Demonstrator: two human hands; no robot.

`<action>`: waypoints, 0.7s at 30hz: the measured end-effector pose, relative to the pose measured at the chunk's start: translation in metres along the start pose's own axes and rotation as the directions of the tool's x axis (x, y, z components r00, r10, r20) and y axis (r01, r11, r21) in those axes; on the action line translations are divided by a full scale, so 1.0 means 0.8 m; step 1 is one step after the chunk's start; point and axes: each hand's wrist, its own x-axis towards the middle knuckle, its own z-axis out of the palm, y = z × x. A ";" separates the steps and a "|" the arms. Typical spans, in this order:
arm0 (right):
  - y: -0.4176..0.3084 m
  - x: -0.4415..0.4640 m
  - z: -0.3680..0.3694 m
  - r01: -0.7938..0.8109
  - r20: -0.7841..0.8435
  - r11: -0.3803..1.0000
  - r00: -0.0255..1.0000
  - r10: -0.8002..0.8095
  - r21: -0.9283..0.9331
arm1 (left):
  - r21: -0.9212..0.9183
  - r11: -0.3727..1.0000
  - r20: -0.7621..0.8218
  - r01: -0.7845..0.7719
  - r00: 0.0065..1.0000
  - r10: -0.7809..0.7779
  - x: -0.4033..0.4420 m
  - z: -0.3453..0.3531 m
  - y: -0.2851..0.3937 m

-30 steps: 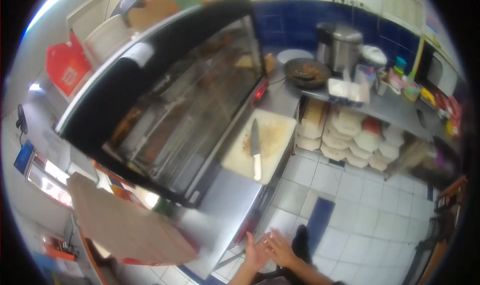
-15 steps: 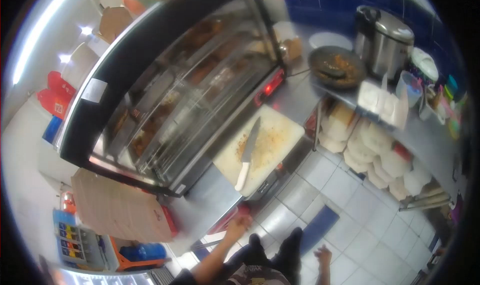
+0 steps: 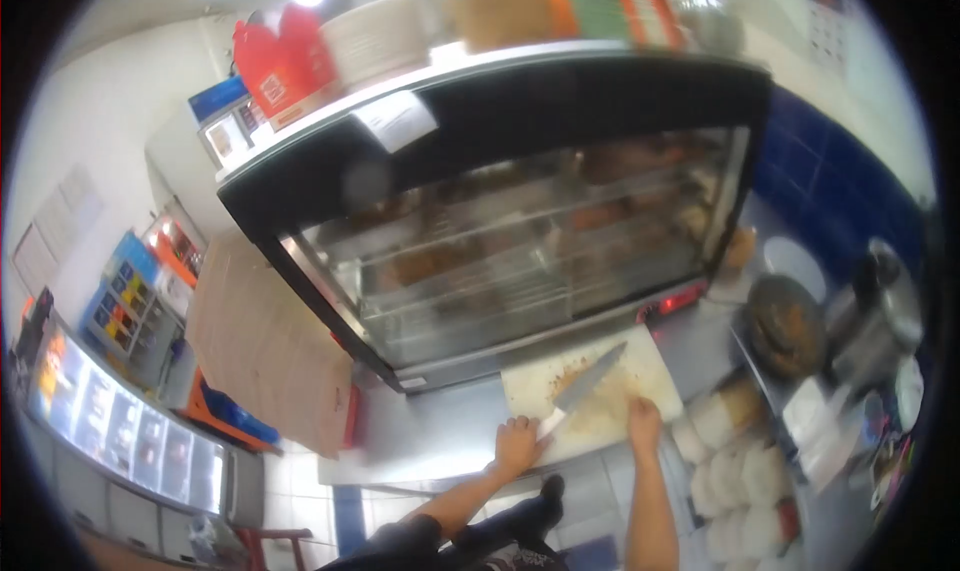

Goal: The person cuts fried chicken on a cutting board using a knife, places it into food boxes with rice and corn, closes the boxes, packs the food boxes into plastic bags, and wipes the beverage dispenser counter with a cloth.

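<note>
A white cutting board (image 3: 640, 371) covered in brown crumbs lies on the steel counter in front of the glass display case. Across it rests a knife (image 3: 592, 379), its blade pointing away to the right and its pale handle towards me. My left hand (image 3: 517, 445) is at the board's near left side, right beside the end of the knife handle, with its fingers partly spread. Over the board's near right part is my right hand (image 3: 643, 424), fingers curled closed; whatever they may hold is hidden.
The heated display case (image 3: 490, 261) holds food on shelves. Stacked flat cardboard (image 3: 265, 341) stands left of the counter. On the right are a pan (image 3: 785, 326) with food, a steel cooker (image 3: 893, 291) and stacked white containers (image 3: 740, 481) below. A lit fridge (image 3: 130, 411) is far left.
My view has turned up and left. Both hands have risen from beside my body to the cutting board. The knife still lies on it.
</note>
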 end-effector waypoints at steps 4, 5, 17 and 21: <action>-0.022 0.048 0.040 -0.163 0.196 0.941 0.954 0.227 -0.298 | -0.099 0.995 0.021 -0.007 1.000 0.009 0.012 0.008 -0.007; -0.020 0.054 0.046 -0.162 0.207 0.935 0.950 0.234 -0.314 | -0.164 0.986 0.007 0.000 1.000 0.001 0.009 0.011 -0.009; -0.051 0.071 -0.021 -0.252 0.291 0.815 0.951 0.108 0.522 | -0.108 0.994 -0.049 0.023 0.998 -0.029 0.096 -0.018 0.026; -0.070 0.090 -0.047 -0.367 0.555 0.858 0.823 0.120 0.359 | -0.419 0.907 -0.111 -0.044 0.994 -0.003 0.143 -0.055 0.166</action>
